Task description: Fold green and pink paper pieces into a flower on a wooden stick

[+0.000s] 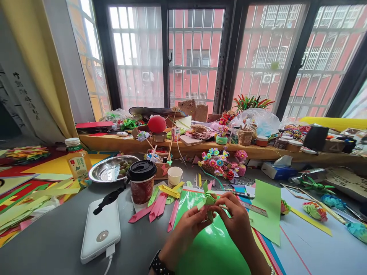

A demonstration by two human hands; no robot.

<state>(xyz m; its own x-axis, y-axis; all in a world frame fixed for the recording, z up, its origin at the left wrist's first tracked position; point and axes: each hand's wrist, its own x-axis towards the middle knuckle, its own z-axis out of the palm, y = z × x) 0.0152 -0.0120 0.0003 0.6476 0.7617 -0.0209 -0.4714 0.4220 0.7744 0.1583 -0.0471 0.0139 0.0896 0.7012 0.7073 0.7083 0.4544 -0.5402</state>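
A small light green folded paper piece (pixel 207 198) with upright points is held between both hands above a glossy green sheet (pixel 212 244). My left hand (pixel 186 229) pinches it from the left, fingers closed on the paper. My right hand (pixel 236 221) grips it from the right, fingers curled around it. A dark beaded wristband sits on my left wrist. Pink, yellow and green folded paper strips (pixel 160 202) lie just left of the hands.
A white power bank (pixel 100 231) with cable lies at left. A lidded paper coffee cup (pixel 142 181), small white cup (pixel 174 175), steel bowl (pixel 110 169) and drink bottle (pixel 77 160) stand behind. A loose green sheet (pixel 266 214) and ruler lie right. The window ledge (pixel 200 147) holds craft clutter.
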